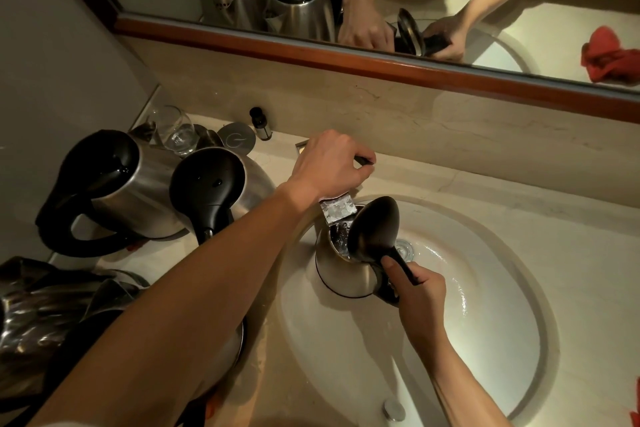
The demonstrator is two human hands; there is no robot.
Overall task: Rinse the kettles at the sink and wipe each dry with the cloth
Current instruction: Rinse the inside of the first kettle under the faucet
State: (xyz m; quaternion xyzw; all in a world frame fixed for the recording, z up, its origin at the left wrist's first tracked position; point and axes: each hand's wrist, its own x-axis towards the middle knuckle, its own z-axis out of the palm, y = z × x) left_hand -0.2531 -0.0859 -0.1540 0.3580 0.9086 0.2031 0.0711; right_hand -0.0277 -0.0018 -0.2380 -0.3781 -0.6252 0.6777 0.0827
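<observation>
A steel kettle (341,274) with its black lid (374,229) flipped open stands in the white oval sink (485,340). My right hand (420,298) grips its black handle. Water runs from the flat chrome tap spout (337,210) into the kettle's mouth. My left hand (332,163) grips the tap's lever above the spout. Two more steel kettles (114,191) (211,191) with black lids and handles stand on the counter to the left. The red cloth (609,55) shows only in the mirror, lying on the counter to the right.
A drinking glass (176,130), a round metal disc (237,140) and a small dark bottle (259,123) stand at the back left. Dark crumpled wrapping (38,315) and another steel vessel (232,347) lie at the front left. A wood-framed mirror (346,57) runs along the wall.
</observation>
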